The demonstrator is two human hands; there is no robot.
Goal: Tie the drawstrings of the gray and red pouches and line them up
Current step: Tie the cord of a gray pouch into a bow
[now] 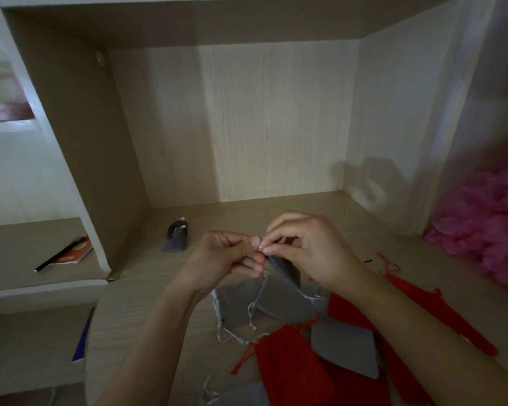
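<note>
Gray cloth keeps both hands busy: with a far pouch (176,237), cinched by the look of it, standing at ten o'clock from them, the left hand (226,256) pinches the mouth of the held pouch (286,271), and the right hand (308,250) pinches the same spot from the other side, fingertips nearly meeting. I'd judge the knot is being formed, the strings (260,297) dangling at six o'clock, so next comes a firm pull, then setting it beside the far one. An untied gray-and-red heap (288,361) lies on the desk (147,303) at five o'clock.
</note>
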